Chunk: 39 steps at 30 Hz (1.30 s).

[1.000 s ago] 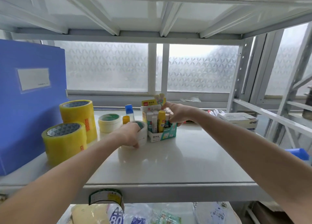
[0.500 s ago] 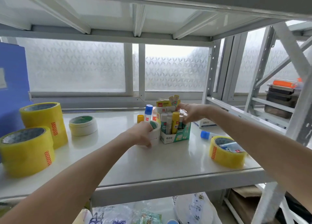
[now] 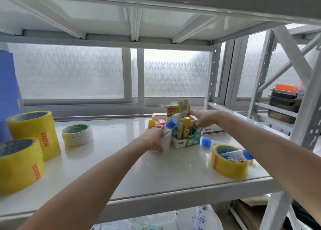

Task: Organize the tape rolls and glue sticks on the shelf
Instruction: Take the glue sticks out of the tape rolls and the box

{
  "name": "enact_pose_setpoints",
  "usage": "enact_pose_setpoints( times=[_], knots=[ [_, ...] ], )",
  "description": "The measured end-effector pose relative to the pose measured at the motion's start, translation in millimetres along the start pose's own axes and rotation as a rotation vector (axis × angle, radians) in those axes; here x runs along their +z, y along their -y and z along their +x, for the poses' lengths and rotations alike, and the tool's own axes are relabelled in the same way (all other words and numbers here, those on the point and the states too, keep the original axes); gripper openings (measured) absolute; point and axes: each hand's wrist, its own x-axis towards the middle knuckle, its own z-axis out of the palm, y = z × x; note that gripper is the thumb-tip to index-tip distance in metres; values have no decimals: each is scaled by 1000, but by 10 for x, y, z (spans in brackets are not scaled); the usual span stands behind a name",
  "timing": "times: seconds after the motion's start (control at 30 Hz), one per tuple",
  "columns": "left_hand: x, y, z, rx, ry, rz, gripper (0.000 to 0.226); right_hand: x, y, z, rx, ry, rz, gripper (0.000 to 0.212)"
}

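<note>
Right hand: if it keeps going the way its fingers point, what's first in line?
The right hand points left; first is the blue-capped glue stick it already touches, then probably the left hand. Depth unclear.

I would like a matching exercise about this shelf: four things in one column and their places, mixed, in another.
Things:
1. left hand
2. right hand
3. white tape stack
4. blue-capped glue bottle

Places:
A. lying across a yellow roll
B. on top of the glue stick box
C. on a white roll beside the box
D. alone, mid-left of shelf

Pairs: 1-C, 2-B, 3-D, 4-A
</note>
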Motion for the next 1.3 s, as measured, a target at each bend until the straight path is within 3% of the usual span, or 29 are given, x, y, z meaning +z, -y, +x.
enact_pose_setpoints(
  times=[0.53,0.93,1.1,1.2,1.3],
  knots=[
    [112,-87,208,9,-12,-19,51,-27,-95,15,7,-27,-26,75],
    [45,-165,185,33,18,-14,52,-59,-213,-32,48,-20,11,67],
    [-347,-127,-81,125,-31,43,31,-299,-24,-275,72,-177,-10,68],
    [-675,45,-415,149,-77,30,27,-447,329,-328,-24,-322,47,55],
    [-1044,501,-864,37,-70,134,30,-421,912,-321,-176,-351,75,50]
  ],
)
